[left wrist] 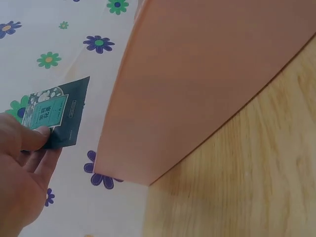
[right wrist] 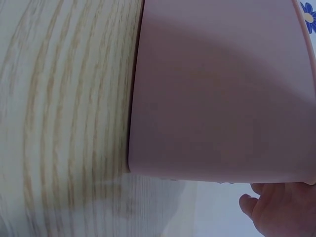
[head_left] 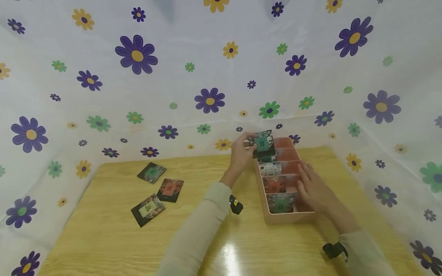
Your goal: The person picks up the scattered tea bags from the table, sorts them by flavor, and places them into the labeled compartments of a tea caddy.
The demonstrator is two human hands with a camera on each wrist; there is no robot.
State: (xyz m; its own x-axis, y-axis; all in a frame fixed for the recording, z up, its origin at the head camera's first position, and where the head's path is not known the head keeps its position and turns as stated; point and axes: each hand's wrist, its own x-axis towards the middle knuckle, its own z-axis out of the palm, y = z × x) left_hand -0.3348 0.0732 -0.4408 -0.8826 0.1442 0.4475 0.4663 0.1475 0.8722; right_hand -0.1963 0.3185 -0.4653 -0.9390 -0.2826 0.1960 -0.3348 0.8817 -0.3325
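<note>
My left hand (head_left: pixel 243 150) pinches a dark green sachet (head_left: pixel 264 143) with a teal label between thumb and fingers. It holds the sachet above the far end of a pink divided box (head_left: pixel 290 218). In the left wrist view the same sachet (left wrist: pixel 59 116) is tilted beside the box's side wall (left wrist: pixel 197 89). My right hand (head_left: pixel 315 188) rests on the box's right rim with its fingers extended. Upright in the box's compartments stand a green sachet (head_left: pixel 280 203), a red sachet (head_left: pixel 275 184) and a white sachet (head_left: pixel 271 169), with another partly hidden behind.
On the left of the wooden table (head_left: pixel 114 245) lie a green-labelled sachet (head_left: pixel 152 173), a red-labelled sachet (head_left: pixel 170 189) and a yellow-labelled sachet (head_left: pixel 148 209). A white flower-patterned cloth (head_left: pixel 179 61) hangs behind the table and along both sides.
</note>
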